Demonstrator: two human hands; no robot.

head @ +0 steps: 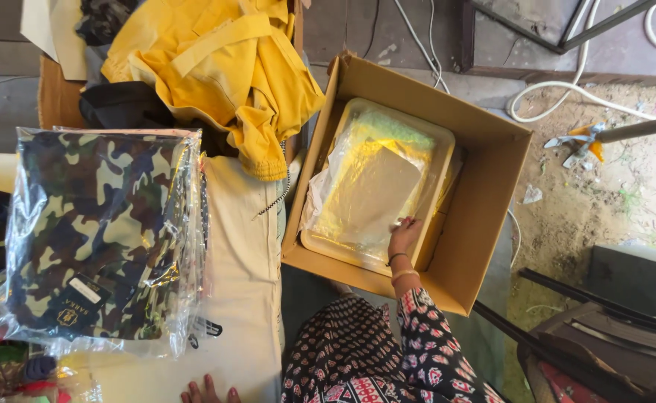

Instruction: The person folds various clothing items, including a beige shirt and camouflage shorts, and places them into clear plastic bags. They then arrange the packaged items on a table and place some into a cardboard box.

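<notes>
From the head camera, looking straight down, we took the open cardboard box (484, 186) as our landmark. It sat with its flaps up so that packets could be laid in flat from above. Inside it lay a clear-wrapped packet (376, 183), yellow and green through the film, with a pale flat card on top; it filled most of the box floor, flat and square to the walls, the way a stack packs best. Crumpled white paper showed at its left edge.

Our right hand (404, 233) reached in from the near wall of the box, fingers pointing away and resting on the near right corner of that packet. The fingers looked close together and laid down on the film; whether they pinched an edge or merely pressed, we could not tell. Bangles sat on the wrist, and the patterned sleeve ran back towards us.

Our left hand (210, 392) was well to the left of the box, at the bottom edge of the view. Only the fingertips showed, apparently flat on the cream cloth (242, 246) and holding nothing.

Further left of the box lay a stack of camouflage garments in clear bags (100, 231), each bag glossy and loose, with a small dark tag and a white label at the near left corner. Beyond them, left of the box's far corner, a heap of yellow garments (223, 75) lay unwrapped. Right of the box was dusty ground with white cables (566, 89).
</notes>
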